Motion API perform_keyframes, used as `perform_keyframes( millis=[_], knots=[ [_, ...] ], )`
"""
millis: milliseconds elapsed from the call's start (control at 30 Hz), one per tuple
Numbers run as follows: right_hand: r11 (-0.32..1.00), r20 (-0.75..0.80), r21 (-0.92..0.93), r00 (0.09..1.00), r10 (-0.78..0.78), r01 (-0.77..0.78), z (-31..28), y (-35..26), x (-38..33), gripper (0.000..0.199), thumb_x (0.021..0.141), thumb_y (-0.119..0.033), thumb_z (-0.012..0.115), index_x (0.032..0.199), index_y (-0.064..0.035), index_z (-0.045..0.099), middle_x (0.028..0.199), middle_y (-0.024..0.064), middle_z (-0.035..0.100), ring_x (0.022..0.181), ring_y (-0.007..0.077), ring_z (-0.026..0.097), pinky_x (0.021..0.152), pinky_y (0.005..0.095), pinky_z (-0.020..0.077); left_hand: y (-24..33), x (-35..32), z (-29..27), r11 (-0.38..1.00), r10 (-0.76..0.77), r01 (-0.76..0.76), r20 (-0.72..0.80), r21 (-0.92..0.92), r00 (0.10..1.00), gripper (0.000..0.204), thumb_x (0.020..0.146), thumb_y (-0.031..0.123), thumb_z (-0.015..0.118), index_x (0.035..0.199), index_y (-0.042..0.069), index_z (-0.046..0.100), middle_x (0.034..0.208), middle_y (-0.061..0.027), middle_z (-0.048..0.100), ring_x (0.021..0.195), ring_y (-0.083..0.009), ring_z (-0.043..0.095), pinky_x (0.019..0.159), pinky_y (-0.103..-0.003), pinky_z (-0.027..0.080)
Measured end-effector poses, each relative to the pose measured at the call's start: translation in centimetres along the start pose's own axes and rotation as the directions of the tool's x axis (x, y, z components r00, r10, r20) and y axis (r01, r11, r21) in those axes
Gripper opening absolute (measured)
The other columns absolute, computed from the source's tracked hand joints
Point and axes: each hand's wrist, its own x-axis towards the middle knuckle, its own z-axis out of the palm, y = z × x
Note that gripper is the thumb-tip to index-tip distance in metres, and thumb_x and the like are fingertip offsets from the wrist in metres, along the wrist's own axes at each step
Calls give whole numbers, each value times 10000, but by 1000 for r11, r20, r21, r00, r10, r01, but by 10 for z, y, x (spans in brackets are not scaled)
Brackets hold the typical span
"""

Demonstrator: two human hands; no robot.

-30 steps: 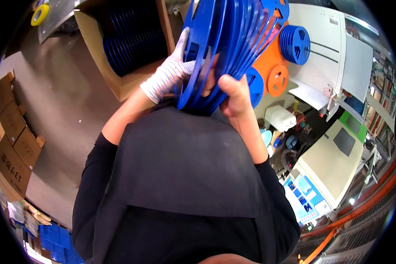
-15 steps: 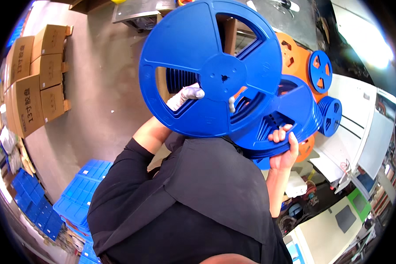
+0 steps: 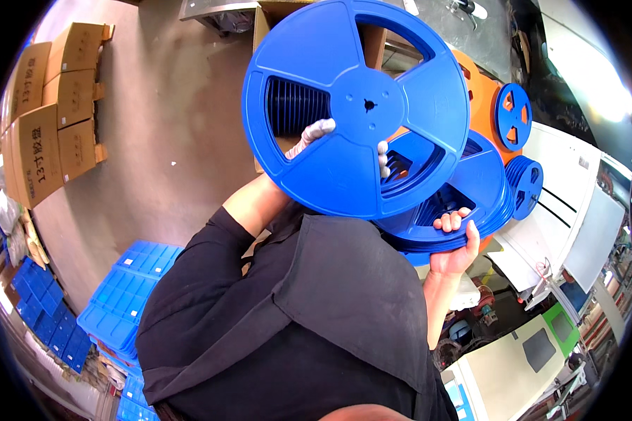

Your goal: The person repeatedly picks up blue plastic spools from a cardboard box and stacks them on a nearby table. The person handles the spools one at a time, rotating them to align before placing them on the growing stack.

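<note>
My left hand (image 3: 314, 137), in a white glove, has its grip closed on a single blue reel (image 3: 356, 105): the fingers come through one spoke opening and a fingertip shows at another opening right of the hub, so the reel is held up flat, facing me, in front of my chest. My bare right hand (image 3: 456, 242) has its grip curled up around the lower rim of a stack of blue reels (image 3: 463, 203), thumb and fingers hooked over its edge; the stack sits tilted just behind and to the right of the single reel, partly hidden by it. Behind both stands an open cardboard box (image 3: 274, 21) with more blue reels inside. Farther right hang orange and blue reels (image 3: 512, 116). On the floor to my left lie blue trays (image 3: 130, 295) and cardboard cartons (image 3: 42, 140).
</note>
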Motion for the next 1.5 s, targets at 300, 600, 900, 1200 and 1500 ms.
perform_keyframes(
  millis=[300,600,900,1200,1500],
  knots=[
    [999,-28,-48,999,25,-27,7,3,5,250,889,-225,529,1062,-45,518,797,46,513,749,171,493,756,363,449,30,16,-13,999,42,-40,81,-27,996,766,770,604,632,1270,38,496,1199,-144,583,1192,-329,523,1042,-466,417],
    [994,-29,-69,996,88,-89,19,7,21,267,876,-232,543,1062,-44,513,803,49,520,752,174,497,767,363,443,48,1,-22,992,124,-119,117,-46,985,730,802,576,612,1270,32,481,1197,-171,579,1231,-338,499,1030,-502,426],
    [979,-130,-172,988,86,-108,31,40,21,277,846,-251,561,1030,-48,521,751,57,519,688,193,516,699,378,476,99,-48,-93,793,591,-251,-602,555,537,514,763,177,758,1210,121,511,936,-101,625,846,-250,644,783,-431,564],
    [948,-256,-206,948,188,-243,34,63,19,318,839,-246,565,1057,-25,499,751,76,531,688,197,525,712,370,474,225,-44,-217,748,574,37,-675,662,464,393,727,242,799,1035,170,566,778,-34,595,717,-194,604,666,-362,533],
    [944,-372,-179,907,198,-279,26,66,20,359,799,-256,614,1049,-24,506,735,80,544,680,205,538,701,374,468,265,-2,-250,775,486,155,-734,613,475,415,707,323,810,1012,132,603,839,-73,643,757,-228,621,714,-395,534]
  ],
)
